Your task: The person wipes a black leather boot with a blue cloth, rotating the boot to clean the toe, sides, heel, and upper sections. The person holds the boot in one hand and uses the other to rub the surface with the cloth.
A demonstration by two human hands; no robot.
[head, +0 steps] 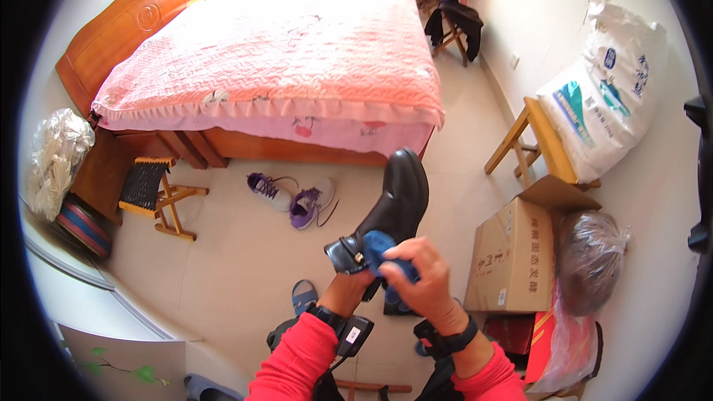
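A black leather ankle boot (396, 200) with a strap and small metal buckle is held up before me, its toe pointing away. My left hand (356, 285) reaches into the boot's opening and holds it up; its fingers are hidden inside. In my right hand (426, 275) is a bunched blue cloth (380, 246), pinched between thumb and fingers. The cloth lies against the boot's shaft beside the buckle. Beneath the right hand is a dark item, partly covered, that I cannot make out.
Ahead stands a bed with a pink quilt (278, 67). Purple-and-white sneakers (306, 203), a folding stool (147, 186) and a blue slipper (304, 295) are on the floor. To the right are a cardboard box (504, 262), a tied plastic bag (590, 262) and a wooden stool (537, 128) bearing a white sack (607, 89).
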